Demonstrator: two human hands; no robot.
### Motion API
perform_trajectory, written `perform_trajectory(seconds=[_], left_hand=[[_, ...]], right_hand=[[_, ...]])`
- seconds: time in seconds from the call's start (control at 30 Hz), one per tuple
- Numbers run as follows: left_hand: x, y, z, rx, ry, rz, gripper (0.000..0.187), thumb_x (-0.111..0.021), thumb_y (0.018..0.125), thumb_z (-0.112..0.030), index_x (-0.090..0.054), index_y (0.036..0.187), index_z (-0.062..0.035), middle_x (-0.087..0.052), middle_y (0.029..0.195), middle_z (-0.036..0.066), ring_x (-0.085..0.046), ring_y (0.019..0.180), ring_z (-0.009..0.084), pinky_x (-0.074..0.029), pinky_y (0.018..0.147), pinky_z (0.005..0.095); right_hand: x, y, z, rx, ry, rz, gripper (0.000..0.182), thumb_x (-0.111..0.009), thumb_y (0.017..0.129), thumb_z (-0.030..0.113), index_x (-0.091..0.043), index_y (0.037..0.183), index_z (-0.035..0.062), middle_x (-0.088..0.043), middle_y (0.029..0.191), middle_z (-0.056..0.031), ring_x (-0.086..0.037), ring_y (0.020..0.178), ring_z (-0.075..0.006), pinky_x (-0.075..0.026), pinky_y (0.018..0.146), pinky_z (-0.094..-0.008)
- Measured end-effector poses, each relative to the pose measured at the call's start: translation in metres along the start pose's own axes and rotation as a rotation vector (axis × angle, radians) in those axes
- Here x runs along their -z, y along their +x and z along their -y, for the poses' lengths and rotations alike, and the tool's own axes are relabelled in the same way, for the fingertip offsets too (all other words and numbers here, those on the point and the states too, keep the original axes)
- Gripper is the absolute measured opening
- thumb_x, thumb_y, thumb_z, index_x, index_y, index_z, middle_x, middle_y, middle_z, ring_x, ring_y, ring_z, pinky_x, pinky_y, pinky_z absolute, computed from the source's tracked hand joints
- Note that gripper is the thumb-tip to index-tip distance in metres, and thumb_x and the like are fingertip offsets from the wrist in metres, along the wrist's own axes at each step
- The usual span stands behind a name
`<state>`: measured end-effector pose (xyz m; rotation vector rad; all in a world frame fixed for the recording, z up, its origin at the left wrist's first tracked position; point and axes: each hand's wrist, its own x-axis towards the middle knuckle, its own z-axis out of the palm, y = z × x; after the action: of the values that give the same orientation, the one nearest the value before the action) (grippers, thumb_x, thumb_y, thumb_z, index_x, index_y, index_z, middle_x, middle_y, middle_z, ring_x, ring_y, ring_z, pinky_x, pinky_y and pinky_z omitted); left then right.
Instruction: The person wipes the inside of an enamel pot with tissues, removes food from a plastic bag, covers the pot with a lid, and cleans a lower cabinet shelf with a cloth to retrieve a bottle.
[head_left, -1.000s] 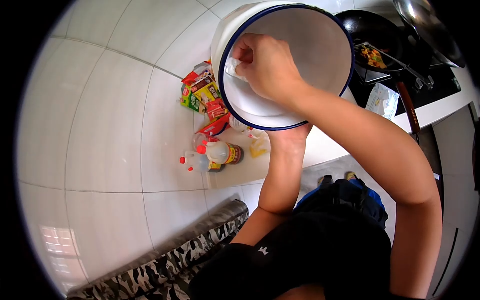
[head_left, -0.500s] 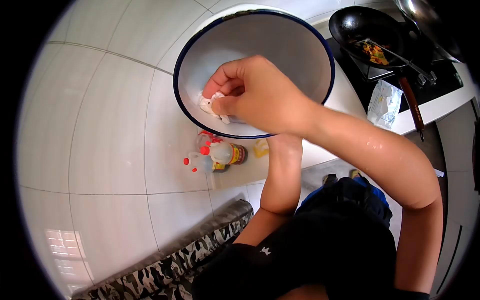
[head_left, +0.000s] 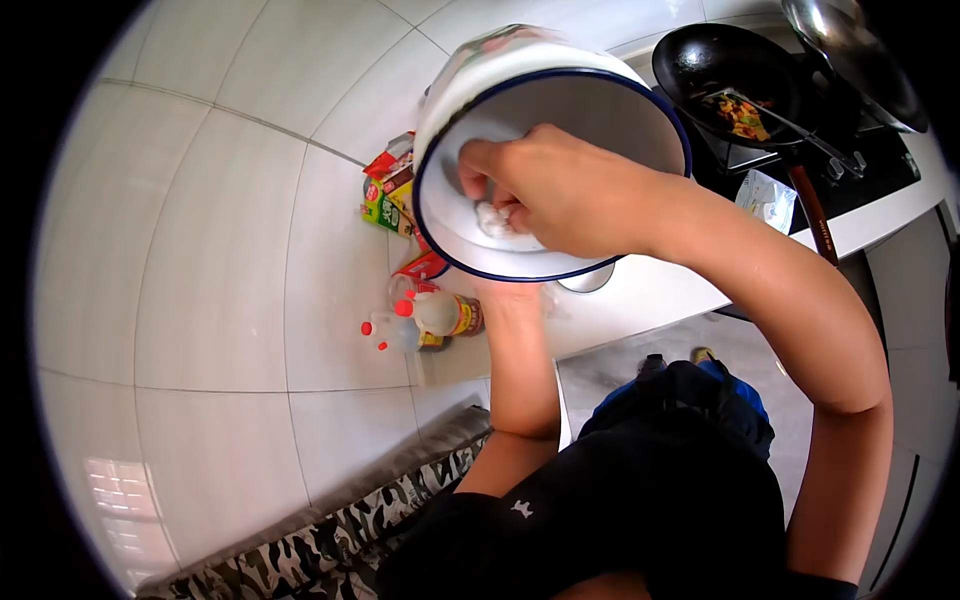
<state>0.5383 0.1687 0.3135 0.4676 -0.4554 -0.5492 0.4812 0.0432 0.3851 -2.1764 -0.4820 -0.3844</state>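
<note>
A deep white enamel pot (head_left: 625,120) with a dark blue rim is tilted, its mouth turned up at me. My right hand (head_left: 545,190) reaches inside it, fingers closed on a crumpled white cloth or tissue (head_left: 493,220) near the inner wall. Below the rim shows the wrist of my left hand (head_left: 513,291). The pot hides that hand's fingers, so its hold cannot be made out.
A black wok (head_left: 690,65) with food and a spatula sits on the stove at the upper right, beside a metal lid (head_left: 850,60) and a white packet (head_left: 768,200). Red-capped bottles (head_left: 440,313) and colourful food packages (head_left: 384,205) stand by the tiled wall.
The pot has shifted right and tilted, showing its patterned outside and uncovering packages at its left. My right hand has moved right with the white cloth; my left forearm has moved left.
</note>
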Motion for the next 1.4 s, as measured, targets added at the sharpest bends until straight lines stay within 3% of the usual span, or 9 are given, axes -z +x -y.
perform_trajectory(seconds=[0.17, 0.4, 0.8, 0.87, 0.9, 1.03, 1.2, 1.3, 1.4], left_hand=[[-0.009, 0.003, 0.010, 0.071, -0.042, -0.038, 0.041, -0.038, 0.094, -0.044, -0.048, 0.120, -0.0137, -0.053, 0.117, 0.005, -0.052, 0.112, 0.0193, -0.042, 0.095, 0.0403], [0.001, 0.007, 0.030, 0.118, -0.266, -0.282, 0.052, -0.038, 0.094, -0.045, -0.040, 0.135, -0.0128, -0.045, 0.136, 0.008, -0.044, 0.124, 0.0248, -0.038, 0.101, 0.0440], [0.001, 0.008, 0.030, 0.171, -0.332, -0.207, 0.053, -0.039, 0.094, -0.043, -0.038, 0.137, -0.0103, -0.036, 0.142, 0.011, -0.032, 0.132, 0.0301, -0.035, 0.103, 0.0505], [0.001, 0.010, 0.030, 0.167, -0.342, -0.193, 0.054, -0.040, 0.094, -0.042, -0.037, 0.137, -0.0099, -0.034, 0.143, 0.012, -0.029, 0.133, 0.0310, -0.034, 0.103, 0.0516], [0.001, 0.010, 0.030, 0.169, -0.354, -0.188, 0.054, -0.040, 0.094, -0.042, -0.037, 0.137, -0.0097, -0.033, 0.144, 0.012, -0.028, 0.134, 0.0315, -0.034, 0.103, 0.0522], [-0.005, 0.006, 0.026, 0.175, -0.415, -0.175, 0.054, -0.040, 0.094, -0.041, -0.036, 0.138, -0.0088, -0.030, 0.146, 0.013, -0.024, 0.136, 0.0332, -0.033, 0.104, 0.0543], [-0.025, -0.012, 0.021, 0.181, -0.700, -0.429, 0.056, -0.044, 0.092, -0.043, -0.041, 0.136, -0.0083, -0.029, 0.147, 0.013, -0.020, 0.138, 0.0342, -0.029, 0.106, 0.0566], [-0.046, -0.025, 0.018, 0.068, -0.527, -0.404, 0.060, -0.049, 0.088, -0.047, -0.044, 0.134, -0.0089, -0.034, 0.144, 0.012, -0.026, 0.136, 0.0322, -0.026, 0.108, 0.0544], [-0.049, -0.043, 0.016, 0.026, -0.307, -0.358, 0.064, -0.052, 0.084, -0.053, -0.047, 0.131, -0.0100, -0.044, 0.136, 0.010, -0.037, 0.128, 0.0294, -0.026, 0.108, 0.0510]], right_hand=[[-0.006, 0.014, -0.008, -0.160, -0.349, -0.066, 0.018, -0.055, 0.077, -0.001, -0.064, 0.092, -0.0004, -0.064, 0.092, -0.0248, -0.064, 0.088, -0.0360, -0.054, 0.076, -0.0401], [-0.030, 0.030, -0.033, -0.173, -0.221, -0.251, 0.011, -0.058, 0.074, 0.000, -0.062, 0.084, 0.0008, -0.065, 0.080, -0.0196, -0.064, 0.078, -0.0342, -0.050, 0.070, -0.0397], [-0.002, -0.008, -0.005, 0.000, 0.280, 0.045, 0.013, -0.060, 0.075, 0.001, -0.063, 0.088, -0.0011, -0.066, 0.080, -0.0122, -0.065, 0.076, -0.0214, -0.049, 0.070, -0.0326], [0.008, -0.020, 0.018, -0.002, 0.073, -0.164, 0.016, -0.053, 0.072, -0.004, -0.062, 0.085, -0.0007, -0.063, 0.082, -0.0201, -0.061, 0.084, -0.0350, -0.047, 0.072, -0.0398], [0.010, -0.028, 0.024, 0.085, -0.007, -0.324, 0.012, -0.059, 0.075, -0.004, -0.057, 0.087, -0.0015, -0.060, 0.075, -0.0143, -0.061, 0.069, -0.0282, -0.047, 0.064, -0.0325], [0.026, -0.103, 0.051, 0.169, -0.060, -0.565, 0.016, -0.063, 0.076, -0.003, -0.056, 0.088, 0.0033, -0.059, 0.079, -0.0122, -0.060, 0.073, -0.0242, -0.047, 0.065, -0.0332], [-0.026, -0.196, 0.000, -0.135, 0.723, -0.696, 0.023, -0.068, 0.079, 0.019, -0.049, 0.088, 0.0099, -0.059, 0.087, -0.0099, -0.061, 0.084, -0.0214, -0.050, 0.072, -0.0345], [-0.085, -0.209, -0.033, -0.456, 1.690, -0.843, 0.031, -0.065, 0.078, 0.002, -0.052, 0.106, 0.0066, -0.060, 0.098, -0.0088, -0.062, 0.089, -0.0225, -0.053, 0.072, -0.0283], [-0.117, -0.252, -0.063, -0.606, 1.792, -0.765, 0.036, -0.062, 0.081, 0.000, -0.051, 0.114, 0.0073, -0.058, 0.109, -0.0112, -0.062, 0.091, -0.0239, -0.056, 0.077, -0.0312]])
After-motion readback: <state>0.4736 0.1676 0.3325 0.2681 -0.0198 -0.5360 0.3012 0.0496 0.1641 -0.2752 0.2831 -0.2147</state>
